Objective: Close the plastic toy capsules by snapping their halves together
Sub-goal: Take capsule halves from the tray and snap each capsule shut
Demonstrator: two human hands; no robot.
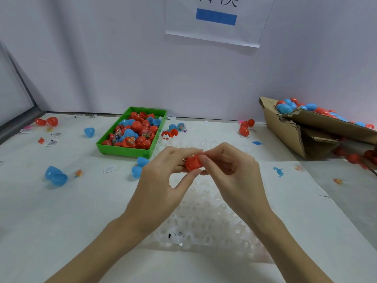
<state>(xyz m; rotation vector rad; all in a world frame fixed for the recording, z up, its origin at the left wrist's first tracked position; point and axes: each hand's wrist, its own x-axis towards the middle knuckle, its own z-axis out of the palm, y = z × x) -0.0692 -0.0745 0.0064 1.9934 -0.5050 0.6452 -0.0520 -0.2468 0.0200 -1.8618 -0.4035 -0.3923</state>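
A red plastic capsule [193,162] is held in the air above the middle of the table, between both hands. My left hand [165,172] grips it from the left, thumb under it and fingers over the top. My right hand [228,168] pinches it from the right with thumb and fingertips. Most of the capsule is hidden by the fingers, so whether its halves are joined cannot be told.
A green tray [104,142] of red and blue capsules stands behind the hands to the left. A torn cardboard box [293,131] with more capsules lies at the right. Open blue capsules [56,176], loose halves [140,166], small toys and paper slips lie scattered. A clear bubbled sheet [204,217] lies under the hands.
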